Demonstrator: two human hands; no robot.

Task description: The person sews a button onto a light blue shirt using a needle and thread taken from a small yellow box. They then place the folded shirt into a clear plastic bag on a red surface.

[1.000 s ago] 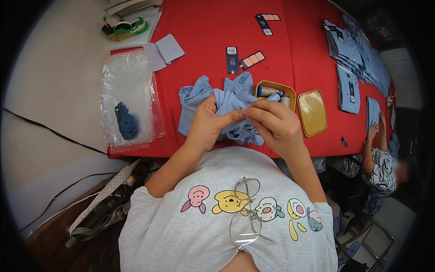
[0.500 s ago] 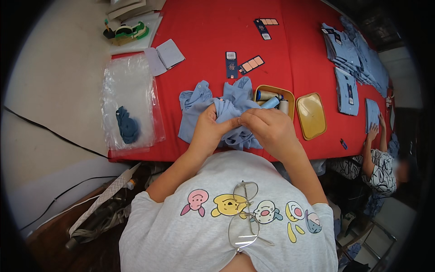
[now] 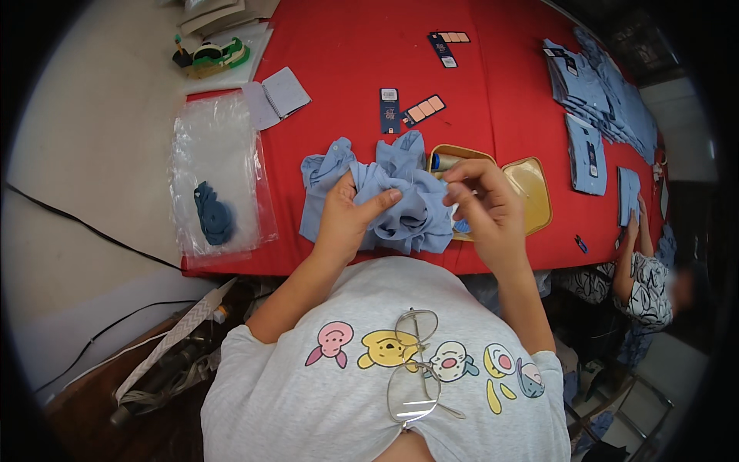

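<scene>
A crumpled light-blue garment lies bunched at the table's near edge. My left hand grips a fold of it, with the thumb pressed on top. Just right of the cloth, my right hand is raised, its thumb and fingertips drawn together in a pinch. Anything between those fingertips is too small to make out. Behind the right hand stands a yellow box with thread spools, partly covered by the hand. Its yellow lid lies to the right, also partly hidden.
Clear plastic bags with a dark-blue cloth roll lie at left, near a notebook and tape dispenser. Tags lie beyond the garment. Folded blue shirts are stacked at right, where another person's hand touches one.
My right hand has come away from the garment, moving right over the yellow box and lid with its fingers raised. My left hand still grips the cloth.
</scene>
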